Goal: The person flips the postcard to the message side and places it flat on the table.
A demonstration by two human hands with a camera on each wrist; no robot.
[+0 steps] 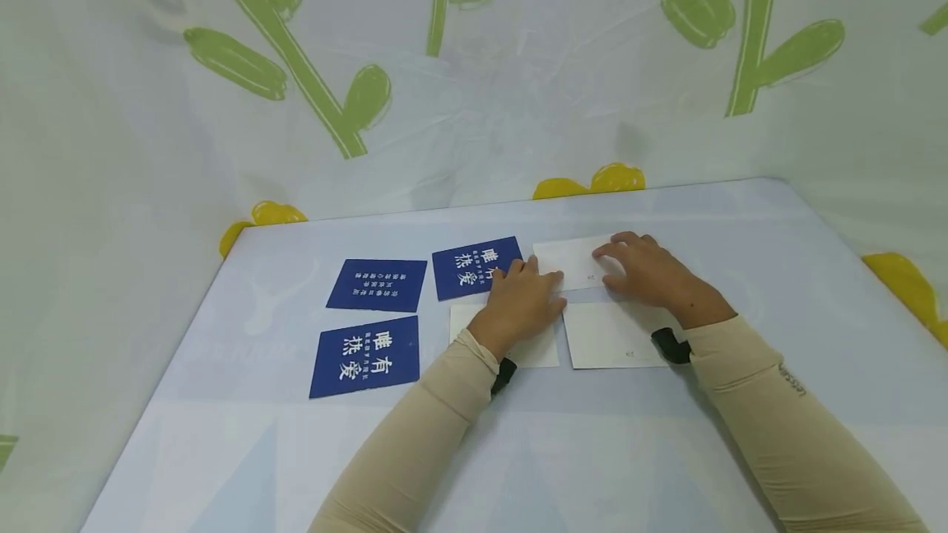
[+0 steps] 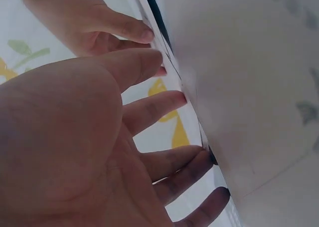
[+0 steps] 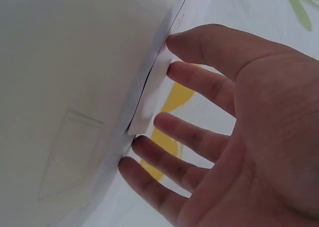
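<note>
My left hand (image 1: pixel 522 303) rests with spread fingers where several cards meet. Its fingertips touch the right edge of an upper blue card (image 1: pixel 462 270) with white characters and the left edge of an upper white card (image 1: pixel 566 261). Partly under this hand lies a lower white card (image 1: pixel 536 352). My right hand (image 1: pixel 644 274) touches the right part of the upper white card, thumb and fingers apart. Just below it lies another white card (image 1: pixel 611 336). Both wrist views show the left palm (image 2: pixel 79 142) and right palm (image 3: pixel 279 132) with fingertips down at the surface.
Two more blue cards lie to the left, one upper (image 1: pixel 376 285) and one lower (image 1: pixel 366 356). All cards are flat on a pale table (image 1: pixel 222 368). Behind it hangs a white cloth (image 1: pixel 563 89) printed with green leaves and yellow shapes.
</note>
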